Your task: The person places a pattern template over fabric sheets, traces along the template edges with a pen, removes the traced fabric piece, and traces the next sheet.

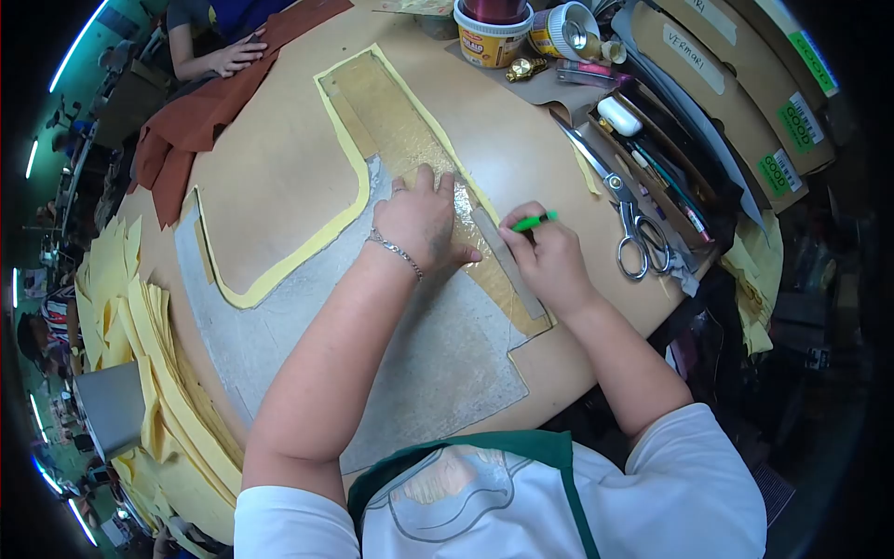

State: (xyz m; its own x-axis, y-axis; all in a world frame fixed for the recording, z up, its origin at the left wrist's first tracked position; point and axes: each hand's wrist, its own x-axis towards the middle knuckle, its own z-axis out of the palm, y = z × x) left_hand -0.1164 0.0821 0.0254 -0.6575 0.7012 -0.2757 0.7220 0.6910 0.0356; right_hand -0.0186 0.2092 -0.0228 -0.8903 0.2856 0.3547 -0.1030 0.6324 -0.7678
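Grey-and-amber template (372,317) lies flat on the tan table (270,130), right in front of the seated-close worker's white shirt (643,503), with yellow material (307,270) showing along its curved inner edge and around its long upper arm. From where I stand, the left hand (424,219), a chain bracelet (396,252) at its wrist, is open and pressed palm down on the amber part, fingers spread, grasping nothing. The right hand (549,256) pinches a bright green pen (535,222) between thumb and fingers, just beside a narrow grey strip (507,264) that lies along the template's right side; I can't make out the pen's tip. Farther right sit metal scissors (626,200) and an open case (652,168) of pens. Over on the left, yellow sheets (177,373) are heaped in a loose stack. Across the table, another person's hand (240,56) rests on rust-brown material (200,121), well apart from the worker's own two. A labelled tub (489,45) and a gold watch (524,69) stand near the far edge.
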